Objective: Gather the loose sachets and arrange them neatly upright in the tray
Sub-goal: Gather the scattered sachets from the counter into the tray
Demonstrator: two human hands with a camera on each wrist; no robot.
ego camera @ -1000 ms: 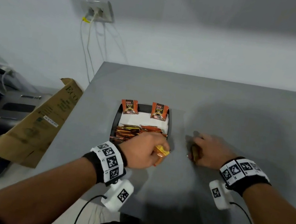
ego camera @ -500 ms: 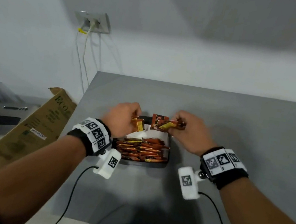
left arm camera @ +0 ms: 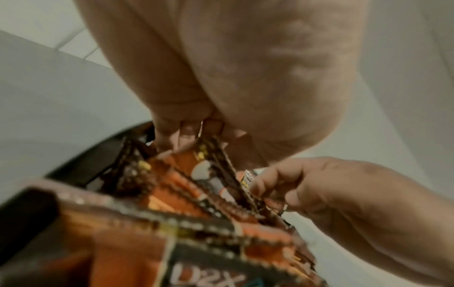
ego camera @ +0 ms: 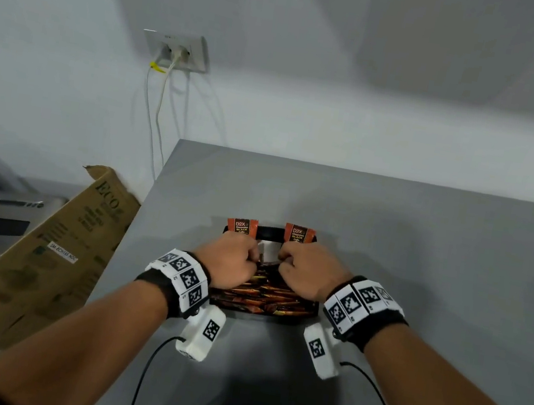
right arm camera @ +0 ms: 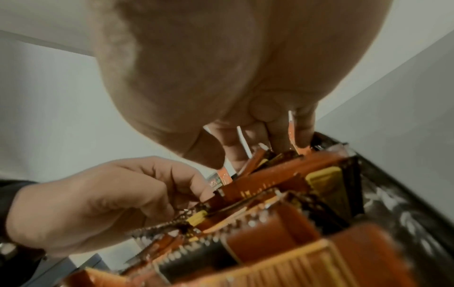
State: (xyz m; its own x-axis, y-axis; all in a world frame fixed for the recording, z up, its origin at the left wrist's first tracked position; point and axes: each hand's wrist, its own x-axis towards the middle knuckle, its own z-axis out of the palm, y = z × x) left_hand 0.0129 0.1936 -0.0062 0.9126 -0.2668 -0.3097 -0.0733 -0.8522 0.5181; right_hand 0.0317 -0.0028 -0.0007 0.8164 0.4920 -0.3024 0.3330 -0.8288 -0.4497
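Both hands have come down from above the far end into the black tray (ego camera: 274, 230). Left hand (ego camera: 227, 259) and right hand (ego camera: 308, 272), fingers curled, each pinch coffee sachets (ego camera: 265, 297) that stand packed on edge there. Two more sachets (ego camera: 242, 226) stand upright against its far wall, on the grey table (ego camera: 423, 260).

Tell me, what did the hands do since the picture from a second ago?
Both hands moved over the tray. The left hand left the tray's near corner; the right hand left the table. Now each pinches sachets among the row. The two upright sachets at the back stayed put.
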